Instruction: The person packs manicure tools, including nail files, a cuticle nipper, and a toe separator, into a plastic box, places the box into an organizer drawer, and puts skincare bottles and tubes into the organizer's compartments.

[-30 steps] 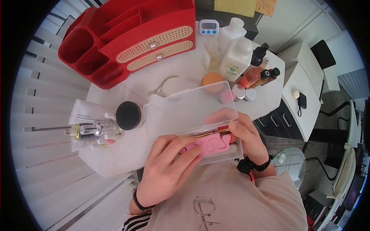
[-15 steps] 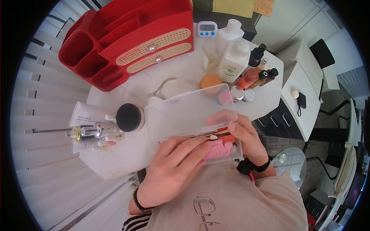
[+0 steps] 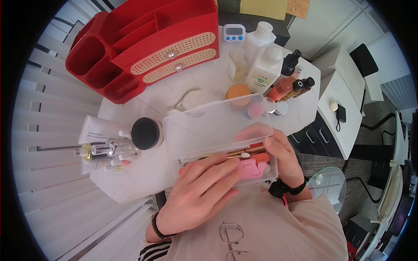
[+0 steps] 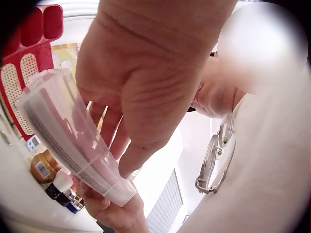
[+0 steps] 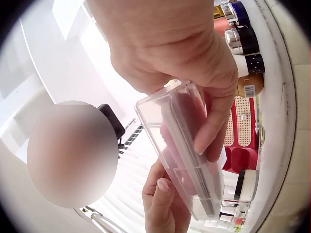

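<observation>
A clear plastic box (image 3: 204, 130) is held over the table's near edge, its lid raised on the far side. My right hand (image 3: 285, 161) grips the box's right end, with fingers behind the lid and the thumb at the inner edge. Inside lies a pink foam toe separator (image 3: 251, 168) beside an orange item (image 3: 261, 158) and thin sticks (image 3: 237, 153). My left hand (image 3: 202, 189) lies across the box's left part, its fairly straight fingers over the toe separator and hiding part of it. In the right wrist view, the box (image 5: 180, 145) shows from below.
A red organizer (image 3: 174, 41) with two drawers stands at the back left. Nippers (image 3: 185, 99) lie behind the box. A black-lidded jar (image 3: 147, 132) and tubes (image 3: 102, 129) sit left. White bottles (image 3: 264, 69), smaller bottles and a timer (image 3: 234, 32) stand at the back right.
My left hand has drawn back a little toward my body, and more of the box's contents shows. The toe separator sits slightly lower. The box has shifted slightly right in my right hand.
</observation>
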`<action>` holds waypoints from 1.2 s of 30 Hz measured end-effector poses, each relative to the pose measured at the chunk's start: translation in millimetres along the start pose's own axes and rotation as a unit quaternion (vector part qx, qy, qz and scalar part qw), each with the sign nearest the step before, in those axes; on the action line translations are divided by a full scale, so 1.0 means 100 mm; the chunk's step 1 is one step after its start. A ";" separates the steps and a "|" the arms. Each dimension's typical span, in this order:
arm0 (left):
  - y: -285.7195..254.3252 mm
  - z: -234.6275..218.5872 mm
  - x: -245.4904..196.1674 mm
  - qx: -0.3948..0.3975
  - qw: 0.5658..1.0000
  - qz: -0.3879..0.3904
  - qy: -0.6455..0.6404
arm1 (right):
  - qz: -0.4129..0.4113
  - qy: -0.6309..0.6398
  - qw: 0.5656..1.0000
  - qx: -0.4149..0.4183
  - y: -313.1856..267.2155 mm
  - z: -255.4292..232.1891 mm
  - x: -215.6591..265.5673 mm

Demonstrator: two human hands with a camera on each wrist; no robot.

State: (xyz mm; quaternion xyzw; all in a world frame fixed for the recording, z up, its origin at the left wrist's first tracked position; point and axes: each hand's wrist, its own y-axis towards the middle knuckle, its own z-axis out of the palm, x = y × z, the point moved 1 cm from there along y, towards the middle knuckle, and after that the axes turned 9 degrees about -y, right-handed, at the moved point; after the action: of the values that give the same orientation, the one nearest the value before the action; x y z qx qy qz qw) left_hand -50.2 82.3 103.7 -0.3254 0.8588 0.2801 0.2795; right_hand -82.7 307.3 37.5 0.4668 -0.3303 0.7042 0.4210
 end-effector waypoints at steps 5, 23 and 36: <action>-0.03 0.01 0.03 0.006 0.999 0.027 0.033 | -0.038 -0.039 0.998 0.001 -0.01 -0.01 0.03; -0.38 -0.01 0.48 -0.322 0.857 -0.205 -0.346 | -0.076 -0.027 0.983 -0.165 -0.21 -0.13 0.20; -0.30 0.20 0.58 -0.240 0.940 -0.205 -0.127 | -0.091 -0.022 0.965 -0.244 -0.22 -0.13 0.14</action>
State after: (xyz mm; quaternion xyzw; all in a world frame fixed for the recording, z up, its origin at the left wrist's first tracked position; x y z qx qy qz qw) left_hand -59.0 53.3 42.4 -0.5138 0.6380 0.4537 0.3508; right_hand -70.5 332.0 48.0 0.3937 -0.4572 0.5508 0.5768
